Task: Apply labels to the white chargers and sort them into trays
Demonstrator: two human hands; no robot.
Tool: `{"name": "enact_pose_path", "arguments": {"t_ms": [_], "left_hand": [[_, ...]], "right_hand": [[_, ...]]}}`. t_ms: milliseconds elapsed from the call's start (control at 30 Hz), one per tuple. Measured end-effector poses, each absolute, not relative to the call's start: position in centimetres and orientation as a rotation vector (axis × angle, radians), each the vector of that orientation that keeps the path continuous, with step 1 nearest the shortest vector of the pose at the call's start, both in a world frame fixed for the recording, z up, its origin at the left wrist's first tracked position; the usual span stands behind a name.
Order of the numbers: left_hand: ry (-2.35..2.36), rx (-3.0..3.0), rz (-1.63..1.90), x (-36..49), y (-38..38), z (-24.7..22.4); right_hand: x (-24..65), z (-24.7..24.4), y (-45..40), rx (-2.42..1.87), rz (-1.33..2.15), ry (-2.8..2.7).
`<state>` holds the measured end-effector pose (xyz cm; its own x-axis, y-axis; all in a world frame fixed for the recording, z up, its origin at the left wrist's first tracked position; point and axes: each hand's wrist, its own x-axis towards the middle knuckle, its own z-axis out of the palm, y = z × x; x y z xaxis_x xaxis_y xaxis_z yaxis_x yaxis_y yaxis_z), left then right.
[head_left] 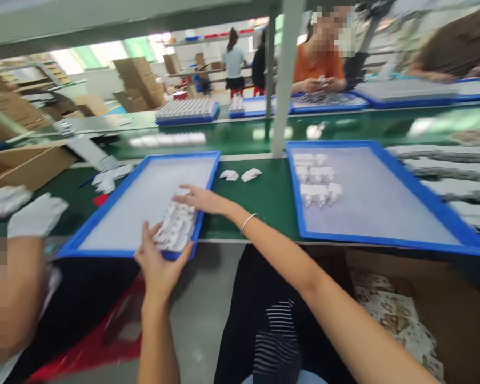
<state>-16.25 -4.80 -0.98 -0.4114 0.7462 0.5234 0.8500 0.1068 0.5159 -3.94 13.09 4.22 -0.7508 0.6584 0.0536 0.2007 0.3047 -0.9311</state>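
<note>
A block of small white plastic parts (177, 226) sits in the near right corner of the left blue-rimmed tray (116, 208). My left hand (160, 261) is at the near end of this block, thumb and fingers spread to either side of it. Over the far end reaches my right hand (200, 199), fingers stretched out and apart; whether the fingertips touch the parts I cannot tell. In a second blue-rimmed tray (384, 197) to the right, similar white parts (318, 176) stand in short rows along the left side.
Two small white piles (240, 175) lie on the green bench between the trays. A metal post (285, 80) rises behind them. At the left are a cardboard box (32, 165) and a person's gloved hand (38, 213). Across the bench sits a person in orange (320, 64).
</note>
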Motion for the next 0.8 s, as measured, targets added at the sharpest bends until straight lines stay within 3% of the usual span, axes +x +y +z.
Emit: {"name": "enact_pose_path", "arguments": {"t_ms": [233, 533, 700, 800], "left_hand": [[-2.278, -1.675, -1.213, -15.5, -5.9, -1.4], [-2.259, -1.675, -1.266, -15.2, -6.1, -1.4], [-2.114, -1.773, -1.333, -15.9, -6.8, -1.3], [-2.050, -1.693, -1.152, -15.7, -7.2, -0.6]], "right_hand": [[-4.4, 1.5, 13.5, -0.661, 1.507, -2.086], [-3.9, 2.3, 12.8, -0.673, 1.495, -2.059], [-1.5, 4.0, 10.4, -0.829, 1.225, -1.967], [3.1, 5.1, 7.2, -0.685, 0.905, -1.988]]}}
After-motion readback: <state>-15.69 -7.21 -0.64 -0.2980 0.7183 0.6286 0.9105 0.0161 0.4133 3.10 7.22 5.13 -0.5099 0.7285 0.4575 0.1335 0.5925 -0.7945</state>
